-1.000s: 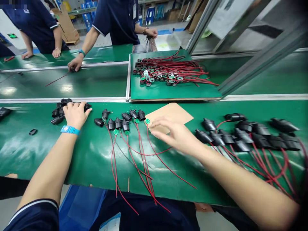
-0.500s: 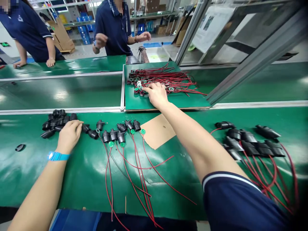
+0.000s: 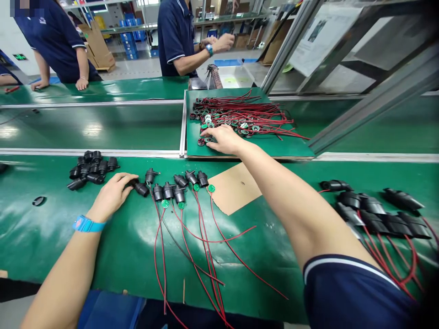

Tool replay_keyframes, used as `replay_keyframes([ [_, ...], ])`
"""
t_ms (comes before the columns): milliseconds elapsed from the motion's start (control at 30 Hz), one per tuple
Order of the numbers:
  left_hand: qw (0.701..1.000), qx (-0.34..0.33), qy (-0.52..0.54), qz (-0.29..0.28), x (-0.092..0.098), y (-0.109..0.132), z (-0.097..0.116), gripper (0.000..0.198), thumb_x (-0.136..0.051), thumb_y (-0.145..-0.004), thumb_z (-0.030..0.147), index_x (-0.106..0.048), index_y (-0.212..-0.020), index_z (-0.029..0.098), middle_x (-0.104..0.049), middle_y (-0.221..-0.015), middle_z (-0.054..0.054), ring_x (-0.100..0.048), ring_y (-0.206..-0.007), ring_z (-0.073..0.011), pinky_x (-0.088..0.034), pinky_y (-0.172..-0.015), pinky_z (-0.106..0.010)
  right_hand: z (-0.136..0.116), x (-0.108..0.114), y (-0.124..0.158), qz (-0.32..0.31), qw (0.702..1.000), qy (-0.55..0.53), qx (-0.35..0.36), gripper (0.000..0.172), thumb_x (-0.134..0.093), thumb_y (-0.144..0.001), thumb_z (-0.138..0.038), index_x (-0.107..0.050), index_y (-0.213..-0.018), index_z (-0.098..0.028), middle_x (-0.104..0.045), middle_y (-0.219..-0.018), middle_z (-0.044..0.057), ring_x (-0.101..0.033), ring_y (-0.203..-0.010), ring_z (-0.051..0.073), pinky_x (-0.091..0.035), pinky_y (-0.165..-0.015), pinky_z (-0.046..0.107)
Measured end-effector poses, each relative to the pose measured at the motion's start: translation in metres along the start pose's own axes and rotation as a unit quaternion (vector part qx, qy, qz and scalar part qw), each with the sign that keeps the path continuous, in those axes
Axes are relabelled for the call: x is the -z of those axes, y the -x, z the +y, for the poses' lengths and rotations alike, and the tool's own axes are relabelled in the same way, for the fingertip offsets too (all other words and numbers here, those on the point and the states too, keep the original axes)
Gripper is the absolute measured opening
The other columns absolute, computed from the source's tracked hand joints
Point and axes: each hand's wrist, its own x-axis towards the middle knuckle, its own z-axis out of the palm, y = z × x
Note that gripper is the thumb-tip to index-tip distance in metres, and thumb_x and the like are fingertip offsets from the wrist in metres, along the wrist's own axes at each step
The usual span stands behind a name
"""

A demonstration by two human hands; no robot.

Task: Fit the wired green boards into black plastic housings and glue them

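Observation:
My left hand [image 3: 113, 194], with a blue wrist strap [image 3: 88, 224], is closed with its fingertips on a black plastic housing [image 3: 131, 183] that they partly cover. Another black housing [image 3: 141, 189] lies just beyond. My right hand [image 3: 223, 138] reaches over the raised green board [image 3: 219, 150]. Its thumb and forefinger pinch a small round part [image 3: 207, 140] at the near side of the pile of red-wired parts [image 3: 254, 114]. A second round part [image 3: 201, 142] lies beside the fingertips. Right of my left hand, several black housings [image 3: 168, 190] stand among green discs [image 3: 165, 204] with red wires.
A heap of black housings [image 3: 89, 168] lies at left, near a loose black ring [image 3: 39, 201]. Brown cardboard [image 3: 233, 189] lies under my right forearm. Wired black housings [image 3: 384, 219] are at right. A metal post [image 3: 291, 45] rises behind; two co-workers [image 3: 178, 41] stand across the bench.
My right hand has drawn toward the near edge of the board, and round parts there have shifted. My left fingers have moved onto the housing beside them. One co-worker has turned sideways.

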Motion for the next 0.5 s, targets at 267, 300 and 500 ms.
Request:
replay_keyframes([
  [267,0.969,0.095,0.151,0.169,0.005,0.011,0.003,0.05,-0.049,-0.097,0.052,-0.047,-0.135,0.021,-0.058,-0.126,-0.014,-0.062,-0.111,-0.0292,-0.052,-0.098,-0.048,-0.016,0.003,-0.013,-0.003,0.998,0.017,-0.053,0.024,-0.061,-0.097,-0.031,-0.081,-0.105,-0.018,-0.079,-0.104,0.01,-0.07,-0.1,0.027,-0.047,-0.091,0.037],
  [300,0.963,0.099,0.178,0.177,0.004,0.013,0.009,0.049,-0.045,-0.098,0.053,-0.045,-0.136,0.022,-0.058,-0.125,-0.013,-0.065,-0.104,-0.0261,-0.056,-0.09,-0.044,-0.02,0.005,-0.015,0.0,0.998,0.019,-0.059,0.022,-0.065,-0.094,-0.03,-0.081,-0.101,-0.017,-0.08,-0.1,0.01,-0.07,-0.097,0.027,-0.047,-0.088,0.036],
  [500,0.851,0.108,0.496,0.138,-0.012,0.04,0.082,0.032,-0.063,-0.089,0.038,-0.058,-0.116,0.021,-0.063,-0.109,-0.007,-0.062,-0.08,-0.0135,-0.05,-0.064,-0.022,-0.071,0.045,0.013,0.059,0.998,0.017,-0.023,0.023,-0.065,-0.096,-0.037,-0.08,-0.104,-0.021,-0.077,-0.109,0.007,-0.069,-0.102,0.028,-0.048,-0.085,0.036],
])
